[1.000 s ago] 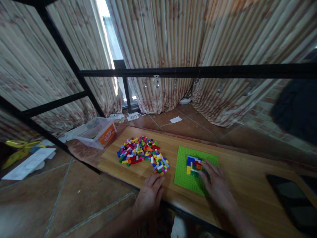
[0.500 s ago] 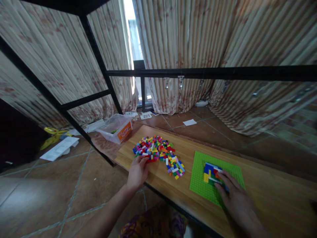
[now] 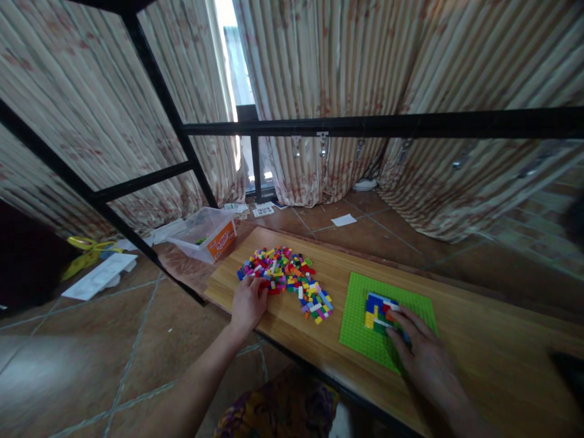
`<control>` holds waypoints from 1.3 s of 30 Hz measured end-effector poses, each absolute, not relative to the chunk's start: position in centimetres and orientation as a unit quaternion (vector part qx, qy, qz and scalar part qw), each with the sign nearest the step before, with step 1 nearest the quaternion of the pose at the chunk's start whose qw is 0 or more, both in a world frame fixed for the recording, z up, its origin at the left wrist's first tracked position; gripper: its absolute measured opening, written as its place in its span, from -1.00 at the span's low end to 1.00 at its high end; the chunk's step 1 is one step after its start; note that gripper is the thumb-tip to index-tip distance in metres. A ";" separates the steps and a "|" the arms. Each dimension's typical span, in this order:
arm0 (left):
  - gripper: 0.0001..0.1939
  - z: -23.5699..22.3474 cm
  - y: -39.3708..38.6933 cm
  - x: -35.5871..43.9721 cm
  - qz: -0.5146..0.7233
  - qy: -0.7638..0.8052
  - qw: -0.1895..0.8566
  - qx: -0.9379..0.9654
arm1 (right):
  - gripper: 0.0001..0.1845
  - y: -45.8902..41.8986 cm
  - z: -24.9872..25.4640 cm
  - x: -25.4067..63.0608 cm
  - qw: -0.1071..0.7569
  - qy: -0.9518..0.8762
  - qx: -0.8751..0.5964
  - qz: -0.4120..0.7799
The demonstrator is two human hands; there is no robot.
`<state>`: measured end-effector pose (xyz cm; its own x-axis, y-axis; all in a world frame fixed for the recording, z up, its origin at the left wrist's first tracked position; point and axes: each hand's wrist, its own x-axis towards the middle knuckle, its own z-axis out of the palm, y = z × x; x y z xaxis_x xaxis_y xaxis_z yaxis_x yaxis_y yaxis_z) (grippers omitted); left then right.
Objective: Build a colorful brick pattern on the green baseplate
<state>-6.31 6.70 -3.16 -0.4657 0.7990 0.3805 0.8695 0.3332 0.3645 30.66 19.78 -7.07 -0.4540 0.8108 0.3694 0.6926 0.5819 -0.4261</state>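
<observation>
My left hand (image 3: 247, 304) rests at the near left edge of a pile of colourful toy bricks (image 3: 281, 267). Its fingers are curled together beside some red bricks, and whatever they grip, if anything, is hidden. Further right, a green baseplate (image 3: 358, 310) lies on the wooden bench top. A flat patch of joined bricks (image 3: 375, 313), blue, yellow, green, red and white, sits on it. Over the right part of this patch is my right hand (image 3: 420, 350), thumb and fingers apart, fingertips touching the bricks. The hand covers the patch's right end.
A clear plastic box (image 3: 201, 237) with an orange label stands beyond the bench's left end. Black metal bars (image 3: 365, 126) cross in front of the curtains. White paper (image 3: 344, 220) lies on the tiled floor, and a dark object (image 3: 568, 368) is at the bench's right.
The view has shifted slightly, moving everything a little left in the picture. Both hands stay in nearly the same places, left at the pile, right on the joined bricks.
</observation>
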 end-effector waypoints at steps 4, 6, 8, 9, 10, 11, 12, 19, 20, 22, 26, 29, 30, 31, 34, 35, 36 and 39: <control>-0.85 -3.0 7.1 -6.6 -0.261 -0.813 0.063 -0.517 | -0.53 19.7 -6.6 30.4 0.277 -0.840 -0.450 0.126; -0.85 -2.9 7.2 -6.5 -0.270 -0.810 0.063 -0.517 | -0.53 19.5 -6.2 30.3 0.279 -0.831 -0.461 0.136; -0.85 -2.7 7.2 -6.2 -0.285 -0.808 0.057 -0.512 | -0.52 19.4 -5.8 30.3 0.287 -0.818 -0.478 0.142; -0.84 -2.5 7.2 -6.0 -0.294 -0.809 0.049 -0.507 | -0.52 19.3 -5.6 30.3 0.294 -0.810 -0.488 0.142; -0.84 -2.3 7.2 -5.6 -0.303 -0.809 0.036 -0.503 | -0.52 19.3 -5.4 30.4 0.301 -0.802 -0.496 0.141; -0.83 -2.1 7.2 -5.2 -0.311 -0.808 0.021 -0.500 | -0.53 19.3 -5.2 30.4 0.307 -0.796 -0.502 0.139; -0.83 -1.8 7.3 -4.8 -0.319 -0.805 0.002 -0.500 | -0.53 19.4 -5.1 30.5 0.311 -0.792 -0.507 0.136; -0.80 -0.5 7.7 -0.7 -0.377 -0.726 -0.100 -0.566 | -0.55 19.6 -4.7 30.7 0.306 -0.783 -0.528 0.117; -0.79 -0.5 7.8 -0.2 -0.382 -0.716 -0.106 -0.575 | -0.55 19.6 -4.7 30.7 0.309 -0.783 -0.526 0.116; -0.79 -0.3 7.9 0.6 -0.384 -0.700 -0.112 -0.591 | -0.55 19.6 -4.7 30.7 0.315 -0.784 -0.522 0.119; -0.79 0.0 7.9 1.3 -0.378 -0.690 -0.116 -0.607 | -0.54 19.6 -4.9 30.8 0.308 -0.785 -0.522 0.129; -0.79 -0.5 7.7 0.7 -0.363 -0.699 -0.100 -0.608 | -0.54 19.6 -5.0 30.9 0.301 -0.789 -0.519 0.136; -0.80 -0.8 7.5 0.4 -0.354 -0.705 -0.089 -0.607 | -0.55 19.7 -5.1 30.9 0.300 -0.791 -0.515 0.138; -0.80 -1.2 7.3 0.0 -0.344 -0.712 -0.075 -0.607 | -0.56 19.7 -5.2 30.9 0.300 -0.794 -0.511 0.139; -0.80 -2.4 6.5 -1.0 -0.311 -0.728 -0.038 -0.609 | -0.57 19.7 -5.4 30.9 0.296 -0.799 -0.503 0.141; -0.80 -2.8 6.3 -1.3 -0.301 -0.731 -0.029 -0.612 | -0.57 19.7 -5.5 30.8 0.295 -0.800 -0.503 0.142; -0.80 -3.0 6.0 -1.6 -0.293 -0.733 -0.022 -0.614 | -0.56 19.7 -5.6 30.8 0.293 -0.799 -0.505 0.143; -0.82 -3.5 5.6 -2.0 -0.280 -0.736 -0.009 -0.616 | -0.55 19.8 -5.8 30.9 0.286 -0.799 -0.509 0.142</control>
